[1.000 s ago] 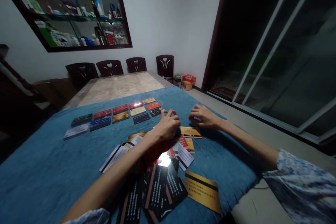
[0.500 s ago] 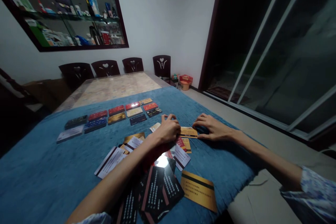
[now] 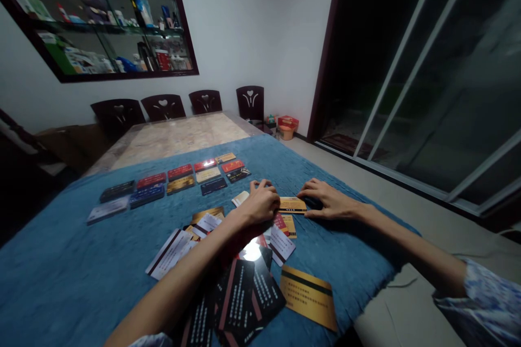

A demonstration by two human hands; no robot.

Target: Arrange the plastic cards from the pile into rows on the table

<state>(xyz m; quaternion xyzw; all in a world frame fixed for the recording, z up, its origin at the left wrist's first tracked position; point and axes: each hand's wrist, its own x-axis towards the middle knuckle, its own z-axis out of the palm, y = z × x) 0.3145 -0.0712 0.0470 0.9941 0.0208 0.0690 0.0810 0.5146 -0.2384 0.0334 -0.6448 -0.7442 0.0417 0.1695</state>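
A blue cloth [image 3: 61,260] covers the near end of the table, strewn with plastic cards. My left hand [image 3: 257,204] rests curled on the heap of mixed cards [image 3: 244,260], fingertips near a pale card [image 3: 241,198]. My right hand [image 3: 328,200] lies beside it with fingers loosely bent, touching the right end of a gold card [image 3: 291,205]. What either hand grips is hidden. Two neat rows of cards [image 3: 171,180] in red, blue, black and gold lie further back. A lone gold card [image 3: 308,297] sits near the cloth's front edge.
Beyond the cloth the bare marble tabletop [image 3: 179,135] runs to several dark chairs [image 3: 163,105]. A glass wall cabinet [image 3: 101,21] hangs at upper left. Sliding glass doors [image 3: 427,81] fill the right side. A red box and small tub [image 3: 287,124] stand on the floor.
My right hand has drawn slightly nearer and onto the gold card's end. My left hand has barely shifted. The view has turned a little to the right.
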